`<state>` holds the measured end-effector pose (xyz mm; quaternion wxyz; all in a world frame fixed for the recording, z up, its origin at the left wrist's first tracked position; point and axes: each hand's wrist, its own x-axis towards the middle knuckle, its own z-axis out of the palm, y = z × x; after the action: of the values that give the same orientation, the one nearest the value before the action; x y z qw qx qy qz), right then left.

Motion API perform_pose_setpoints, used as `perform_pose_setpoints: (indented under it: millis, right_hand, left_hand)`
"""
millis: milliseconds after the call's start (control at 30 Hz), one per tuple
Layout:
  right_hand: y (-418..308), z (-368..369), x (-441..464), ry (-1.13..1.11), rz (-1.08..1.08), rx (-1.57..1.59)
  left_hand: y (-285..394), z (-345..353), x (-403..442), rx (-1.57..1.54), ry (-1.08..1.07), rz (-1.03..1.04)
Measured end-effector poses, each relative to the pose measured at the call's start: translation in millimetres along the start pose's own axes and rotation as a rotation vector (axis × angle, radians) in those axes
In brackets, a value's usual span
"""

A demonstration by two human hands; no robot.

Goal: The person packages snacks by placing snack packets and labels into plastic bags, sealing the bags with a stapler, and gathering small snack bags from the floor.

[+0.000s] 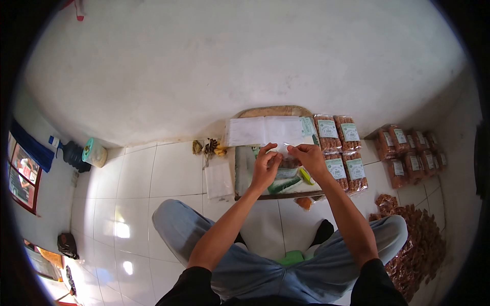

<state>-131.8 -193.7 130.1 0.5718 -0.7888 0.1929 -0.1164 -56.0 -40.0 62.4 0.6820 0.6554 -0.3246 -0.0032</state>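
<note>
My left hand [266,167] and my right hand [309,158] are close together over a low wooden-edged board [243,176]. Between their fingertips is the top of a clear plastic bag [282,148], which both hands pinch. Brown contents show dimly in the bag's lower part, partly covered by my fingers. Under the hands lie a green-and-white item [285,184] and a yellow-green tool [307,176], whose kind I cannot make out. Beyond the hands, white plastic sheets or bags [263,130] are spread across the board, with green-printed labels [308,126] at their right end.
Labelled packs of brown food [327,128] stand against the board's right side, with more packs [410,148] by the right wall. A brown heap [418,245] lies beside my right knee. Left are clear plastic bags [218,180], bananas [220,151], a tub [95,153] and a water jug [74,156].
</note>
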Motion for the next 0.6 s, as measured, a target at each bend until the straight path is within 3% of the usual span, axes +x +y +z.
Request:
perform_pose_setpoints:
  millis: [67,200,400,467,600]
  right_hand:
    - [8.3,-0.2,6.1,-0.052,0.074,0.165]
    - [9.3,2.8,9.3,-0.011,0.080,0.175]
    - [13.5,2.0,12.7,-0.023,-0.100,0.161]
    - [-5.1,-3.1,3.0,-0.059,-0.133,-0.184]
    - [-6.3,-8.9,-0.9,-0.155,-0.335,-0.302]
  left_hand:
    - [-0.5,0.4,-0.8,-0.032,-0.014,-0.018]
    - [-0.9,1.7,-1.5,-0.136,-0.032,-0.079]
    - [-3.6,1.5,1.2,-0.136,-0.014,-0.085]
    - [-5.5,0.2,2.1,-0.155,-0.023,-0.096]
    - [-7.6,-4.2,4.2,-0.138,-0.052,-0.127]
